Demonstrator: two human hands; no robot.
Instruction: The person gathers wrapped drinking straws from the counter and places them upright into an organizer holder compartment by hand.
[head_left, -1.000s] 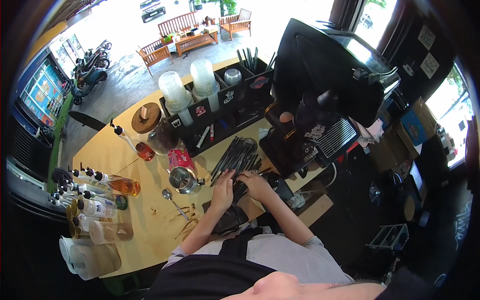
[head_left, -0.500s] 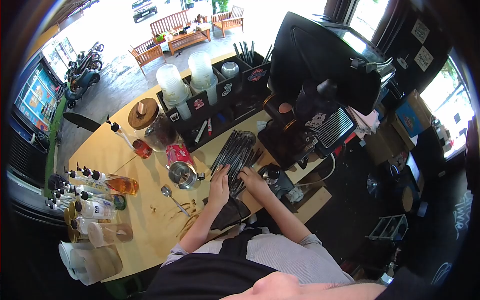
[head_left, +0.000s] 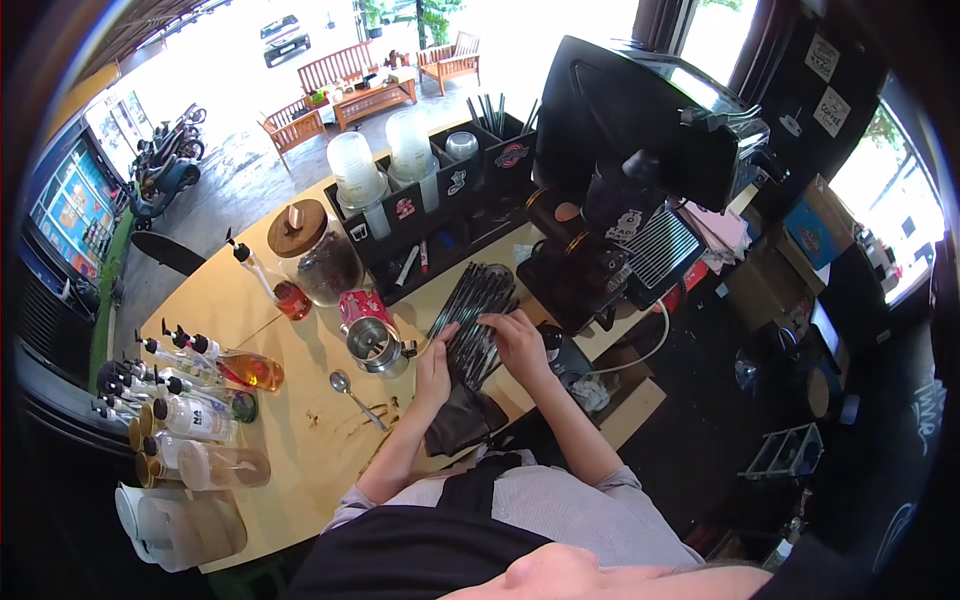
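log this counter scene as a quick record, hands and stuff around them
left hand: at the left edge of a bundle of thin black straws, grip unclear
right hand: over the bundle's right side, grip unclear
left of hands: round silver metal pitcher; silver metal spoon
surface: pale wooden counter
beyond: black rack holding stacked clear plastic cups

- Two hands (head_left: pixel 432 376)
- Black straws (head_left: pixel 472 302), too packed to count
- One spoon (head_left: pixel 357 400)
- One metal jug (head_left: pixel 384 364)
- One wooden-lidded jar (head_left: pixel 332 270)
- Two pens (head_left: pixel 407 265)
- Two tall cup stacks (head_left: pixel 356 170)
- One dark car (head_left: pixel 285 42)
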